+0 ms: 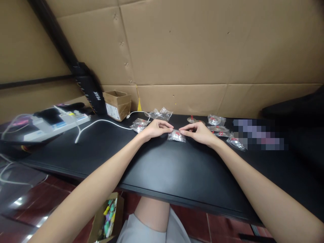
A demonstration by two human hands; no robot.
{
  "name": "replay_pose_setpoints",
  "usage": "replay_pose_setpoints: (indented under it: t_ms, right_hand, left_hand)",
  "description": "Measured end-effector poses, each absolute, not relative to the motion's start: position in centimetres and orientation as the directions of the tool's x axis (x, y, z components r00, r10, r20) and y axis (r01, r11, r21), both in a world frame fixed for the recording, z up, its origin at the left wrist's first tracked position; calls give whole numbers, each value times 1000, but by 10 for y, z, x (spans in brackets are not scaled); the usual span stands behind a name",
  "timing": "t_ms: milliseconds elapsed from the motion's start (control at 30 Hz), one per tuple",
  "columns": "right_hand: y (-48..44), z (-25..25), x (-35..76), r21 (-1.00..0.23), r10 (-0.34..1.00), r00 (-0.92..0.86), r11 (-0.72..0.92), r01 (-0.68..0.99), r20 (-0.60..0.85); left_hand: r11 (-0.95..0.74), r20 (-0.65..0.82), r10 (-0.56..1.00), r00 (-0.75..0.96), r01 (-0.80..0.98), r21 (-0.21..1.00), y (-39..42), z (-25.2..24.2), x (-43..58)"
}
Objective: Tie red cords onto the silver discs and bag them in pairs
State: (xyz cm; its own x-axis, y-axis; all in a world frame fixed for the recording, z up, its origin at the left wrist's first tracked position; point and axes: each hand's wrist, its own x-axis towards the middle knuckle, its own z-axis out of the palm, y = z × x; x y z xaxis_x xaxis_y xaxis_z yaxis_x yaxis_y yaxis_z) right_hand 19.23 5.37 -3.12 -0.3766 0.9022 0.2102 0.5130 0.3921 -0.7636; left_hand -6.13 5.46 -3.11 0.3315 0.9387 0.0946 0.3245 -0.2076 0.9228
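Observation:
A clear plastic packet (176,136) with a round item and a red loop inside lies at the middle of the black table. My left hand (158,129) pinches its upper left corner, and my right hand (196,132) pinches its upper right side. Left of my left hand are more clear packets (139,125) and a crumpled clear bag (162,114). Beyond my right hand lie several similar packets (219,129) with red loops. A round disc (191,119) with a red loop sits unwrapped behind them, partly beside another disc.
A small open cardboard box (117,104) stands at the back left. White cables and a power strip (58,127) lie on the left. A cardboard wall (177,98) rises behind the table (167,172). Below is a box of colourful items (110,217).

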Motion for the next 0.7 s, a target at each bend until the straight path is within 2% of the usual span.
replay_pose_setpoints:
  t_ms: [700]
  right_hand:
    - [52, -30, 192, -763, 876, -421, 436, 477, 237]
  left_hand:
    - [-151, 34, 935, 354, 309, 939, 54, -28, -61]
